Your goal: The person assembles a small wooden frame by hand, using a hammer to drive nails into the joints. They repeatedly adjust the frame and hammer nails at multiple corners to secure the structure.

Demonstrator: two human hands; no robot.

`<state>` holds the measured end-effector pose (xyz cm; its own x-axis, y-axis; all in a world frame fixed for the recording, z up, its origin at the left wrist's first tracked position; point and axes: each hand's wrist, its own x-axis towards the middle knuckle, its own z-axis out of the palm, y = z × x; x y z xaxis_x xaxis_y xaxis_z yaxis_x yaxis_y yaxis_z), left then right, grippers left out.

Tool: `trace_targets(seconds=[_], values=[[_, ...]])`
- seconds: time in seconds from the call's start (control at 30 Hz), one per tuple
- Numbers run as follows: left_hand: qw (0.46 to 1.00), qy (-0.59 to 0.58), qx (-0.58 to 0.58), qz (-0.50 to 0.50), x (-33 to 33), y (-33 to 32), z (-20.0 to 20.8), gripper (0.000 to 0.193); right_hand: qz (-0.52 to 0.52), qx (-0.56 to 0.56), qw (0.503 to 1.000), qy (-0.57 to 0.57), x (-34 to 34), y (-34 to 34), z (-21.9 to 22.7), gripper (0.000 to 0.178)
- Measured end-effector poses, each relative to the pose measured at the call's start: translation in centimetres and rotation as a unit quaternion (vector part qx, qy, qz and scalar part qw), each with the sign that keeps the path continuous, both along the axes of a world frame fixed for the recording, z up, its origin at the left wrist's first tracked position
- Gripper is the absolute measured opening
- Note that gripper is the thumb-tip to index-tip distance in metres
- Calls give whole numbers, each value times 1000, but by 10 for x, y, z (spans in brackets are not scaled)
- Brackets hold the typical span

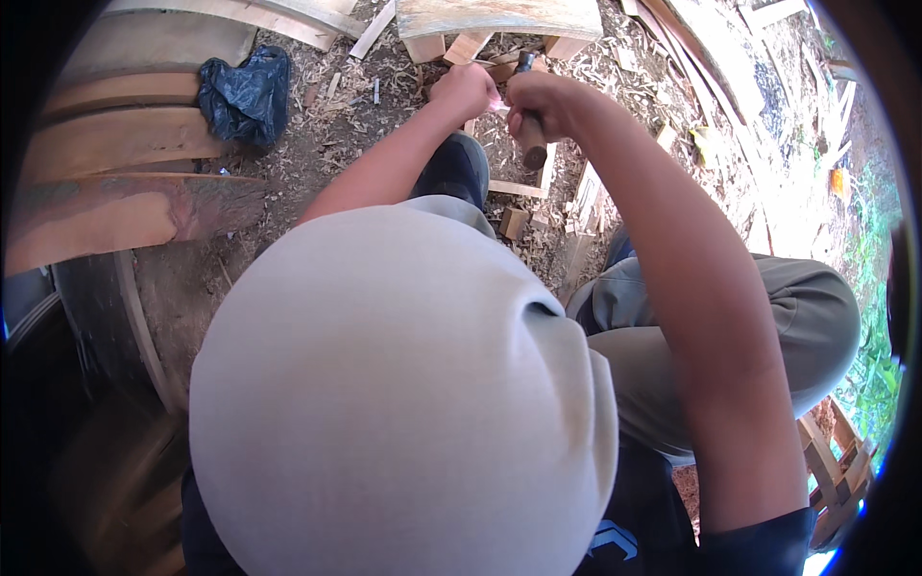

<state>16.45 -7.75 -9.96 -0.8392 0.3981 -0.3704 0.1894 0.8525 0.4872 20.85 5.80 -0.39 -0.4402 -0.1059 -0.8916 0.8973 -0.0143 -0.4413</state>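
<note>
the right hand (543, 96) is closed around a wooden hammer handle (531, 142) hanging below it, while the left hand (466, 88) just beside it pinches a small pale piece (498, 108) between both hands.

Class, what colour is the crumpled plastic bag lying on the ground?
Dark blue; the plastic bag shows best in the head view, upper left.

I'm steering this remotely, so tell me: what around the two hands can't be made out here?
Head view only:
- Hammer: head and upper handle hidden by the right hand.
- Small pale piece between the hands: too small to identify.
- Left hand: closed, contents hidden.
- Lower middle: blocked by the grey cap.
</note>
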Motion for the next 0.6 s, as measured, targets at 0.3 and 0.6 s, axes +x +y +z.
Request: trace_targets(seconds=[0.3, 0.6], values=[[1000, -7, 21, -5, -2, -4, -3, 20, -30, -40, 999, 1, 8, 7, 2, 14], [997, -50, 52, -4, -10, -8, -12, 22, -97, 241, 944, 205, 109, -64, -49, 26]])
